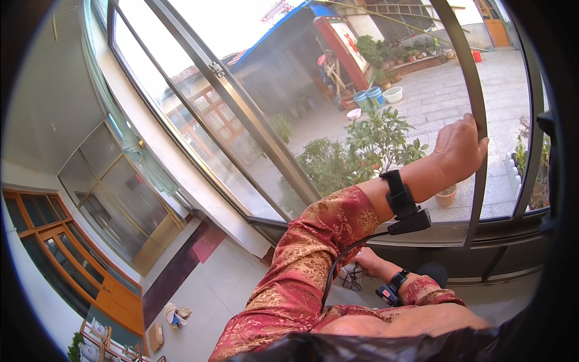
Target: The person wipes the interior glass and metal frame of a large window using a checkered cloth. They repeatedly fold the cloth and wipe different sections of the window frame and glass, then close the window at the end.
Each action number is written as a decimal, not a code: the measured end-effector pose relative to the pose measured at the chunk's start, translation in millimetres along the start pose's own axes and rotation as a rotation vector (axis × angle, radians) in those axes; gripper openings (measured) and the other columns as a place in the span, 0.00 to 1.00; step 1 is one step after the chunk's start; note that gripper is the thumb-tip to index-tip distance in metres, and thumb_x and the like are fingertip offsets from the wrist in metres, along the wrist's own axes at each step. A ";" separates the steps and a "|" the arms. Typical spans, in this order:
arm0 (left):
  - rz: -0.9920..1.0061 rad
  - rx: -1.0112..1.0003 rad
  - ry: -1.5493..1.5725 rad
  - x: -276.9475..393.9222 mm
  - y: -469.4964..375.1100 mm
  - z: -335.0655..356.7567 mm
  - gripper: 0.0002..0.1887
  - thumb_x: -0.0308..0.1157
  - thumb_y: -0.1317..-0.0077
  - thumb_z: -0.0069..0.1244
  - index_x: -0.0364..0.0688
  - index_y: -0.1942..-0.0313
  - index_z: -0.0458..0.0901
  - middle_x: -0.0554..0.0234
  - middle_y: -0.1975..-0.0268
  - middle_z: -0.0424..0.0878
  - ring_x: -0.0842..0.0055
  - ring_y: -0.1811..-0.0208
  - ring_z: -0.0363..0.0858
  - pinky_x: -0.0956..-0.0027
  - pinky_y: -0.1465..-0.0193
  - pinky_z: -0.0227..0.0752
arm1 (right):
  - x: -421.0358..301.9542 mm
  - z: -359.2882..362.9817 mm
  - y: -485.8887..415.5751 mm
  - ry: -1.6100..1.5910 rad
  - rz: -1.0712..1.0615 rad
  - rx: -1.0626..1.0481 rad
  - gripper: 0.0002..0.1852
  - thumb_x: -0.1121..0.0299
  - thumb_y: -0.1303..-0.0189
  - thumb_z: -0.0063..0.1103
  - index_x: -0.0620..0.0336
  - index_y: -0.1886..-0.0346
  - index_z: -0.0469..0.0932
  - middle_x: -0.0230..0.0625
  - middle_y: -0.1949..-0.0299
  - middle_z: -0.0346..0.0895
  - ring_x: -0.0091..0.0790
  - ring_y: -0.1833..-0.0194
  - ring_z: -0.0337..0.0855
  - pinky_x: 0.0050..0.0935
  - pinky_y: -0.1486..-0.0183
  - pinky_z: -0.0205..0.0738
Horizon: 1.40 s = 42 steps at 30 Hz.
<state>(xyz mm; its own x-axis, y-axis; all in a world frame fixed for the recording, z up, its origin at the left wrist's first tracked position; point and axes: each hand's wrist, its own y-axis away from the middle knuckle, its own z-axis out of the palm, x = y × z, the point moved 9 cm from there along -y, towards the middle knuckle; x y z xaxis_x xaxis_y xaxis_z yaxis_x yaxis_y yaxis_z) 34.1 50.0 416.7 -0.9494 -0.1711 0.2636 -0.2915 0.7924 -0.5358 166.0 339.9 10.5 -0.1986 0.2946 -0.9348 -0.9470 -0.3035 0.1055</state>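
Observation:
My left hand [461, 142] reaches to the upper right, its fingers curled round the dark upright metal frame [477, 181] of an insect screen, with the thumb on the frame's right side. My right hand [368, 260] is low at the centre, beneath the left forearm. Its fingers are partly hidden by the left sleeve [316, 249], so its grip cannot be told. Just below it lies a pale bundle with dark cords [350, 277]. A black strap with a device [402, 203] sits on the left forearm, and another device [389, 292] is on the right wrist.
Glass window panels [217, 90] stand to the left of the screen, above a metal sill rail [452, 233]. Beyond are leafy plants [380, 140] and a paved yard. An orange wooden door [113, 298], a cloth [176, 314] and a cardboard box [155, 337] are at the lower left.

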 end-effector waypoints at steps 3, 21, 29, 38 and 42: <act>-0.037 -0.063 0.147 -4.2 14.1 11.9 0.23 0.35 0.35 0.60 0.29 0.49 0.68 0.33 0.53 0.79 0.43 0.51 0.81 0.47 0.47 0.74 | -1.6 -3.8 3.1 -0.023 0.014 0.061 0.29 0.61 0.48 0.79 0.58 0.42 0.82 0.35 0.53 0.85 0.30 0.56 0.84 0.32 0.55 0.81; -0.493 1.127 -0.392 -336.5 388.7 -310.2 0.21 0.34 0.29 0.55 0.34 0.40 0.75 0.50 0.40 0.77 0.62 0.39 0.75 0.61 0.38 0.69 | 24.6 -2.1 -9.8 0.056 0.076 0.012 0.38 0.55 0.53 0.81 0.61 0.38 0.80 0.38 0.50 0.85 0.31 0.50 0.85 0.32 0.45 0.79; -0.942 0.898 0.673 -505.3 469.9 -302.2 0.36 0.65 0.25 0.38 0.48 0.29 0.68 0.64 0.32 0.73 0.70 0.34 0.69 0.51 0.27 0.49 | 34.2 -3.3 -13.8 0.176 0.096 0.036 0.40 0.53 0.56 0.82 0.62 0.38 0.81 0.40 0.49 0.85 0.32 0.49 0.85 0.32 0.45 0.79; -0.846 1.195 0.757 -528.0 465.8 -286.2 0.22 0.60 0.23 0.41 0.55 0.49 0.81 0.82 0.53 0.83 0.85 0.52 0.74 0.68 0.49 0.59 | 26.1 -15.7 -16.2 0.182 0.053 0.078 0.43 0.50 0.56 0.81 0.61 0.36 0.80 0.43 0.48 0.85 0.35 0.48 0.85 0.34 0.44 0.79; -0.845 1.214 0.810 -522.2 464.9 -280.1 0.17 0.55 0.25 0.45 0.55 0.51 0.83 0.84 0.55 0.84 0.88 0.54 0.75 0.72 0.50 0.59 | 27.6 -8.3 -16.7 0.184 0.075 0.041 0.43 0.50 0.56 0.81 0.60 0.35 0.79 0.44 0.47 0.85 0.35 0.47 0.84 0.36 0.44 0.80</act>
<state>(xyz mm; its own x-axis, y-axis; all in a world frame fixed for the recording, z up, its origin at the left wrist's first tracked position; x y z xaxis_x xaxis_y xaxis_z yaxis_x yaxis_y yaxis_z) 427.2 671.7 254.7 -0.3034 0.3465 0.8876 -0.9324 -0.2998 -0.2017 178.4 345.5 -19.9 -0.2231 0.1006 -0.9696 -0.9415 -0.2799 0.1876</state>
